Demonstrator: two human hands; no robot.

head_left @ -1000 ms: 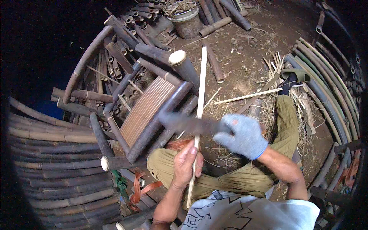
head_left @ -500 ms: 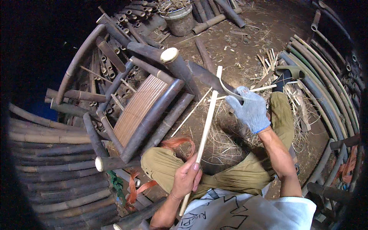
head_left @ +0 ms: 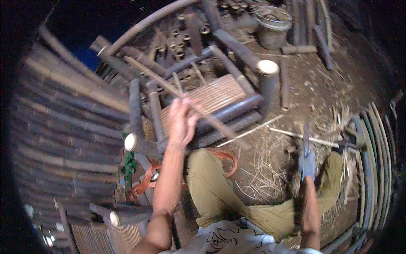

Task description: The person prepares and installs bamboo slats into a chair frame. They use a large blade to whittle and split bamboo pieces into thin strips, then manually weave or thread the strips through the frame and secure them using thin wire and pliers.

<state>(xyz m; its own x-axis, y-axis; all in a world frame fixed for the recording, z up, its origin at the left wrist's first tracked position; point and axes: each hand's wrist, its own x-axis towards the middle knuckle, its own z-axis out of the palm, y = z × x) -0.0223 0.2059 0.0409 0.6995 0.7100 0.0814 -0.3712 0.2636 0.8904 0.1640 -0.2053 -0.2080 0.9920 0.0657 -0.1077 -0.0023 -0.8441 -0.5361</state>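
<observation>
My bare left hand (head_left: 182, 120) is closed round a thin bamboo strip (head_left: 215, 122). The strip slants across the seat of a bamboo chair (head_left: 228, 91), in front of its slats, and is smeared by motion. My right hand (head_left: 307, 164), in a grey-blue knitted glove, is wrapped round a large knife, whose blade (head_left: 306, 134) appears nearly edge-on, pointing away from me. Below that blade's tip, a pale strip (head_left: 304, 136) lies across the floor near my right leg. Another pale strip (head_left: 253, 130) rests on the ground in front of the chair.
Thin shavings (head_left: 266, 169) cover the ground between my legs. Stacked dark bamboo poles (head_left: 76, 156) fill the left side, and long bent poles (head_left: 376, 156) stand on the right. A bucket (head_left: 274, 29) stands at the back. Orange twine (head_left: 146, 182) lies near my left knee.
The view has swung left. My left hand has moved forward and left with the strip, over the chair. My right hand has drawn away from the strip, and the knife has turned to point ahead.
</observation>
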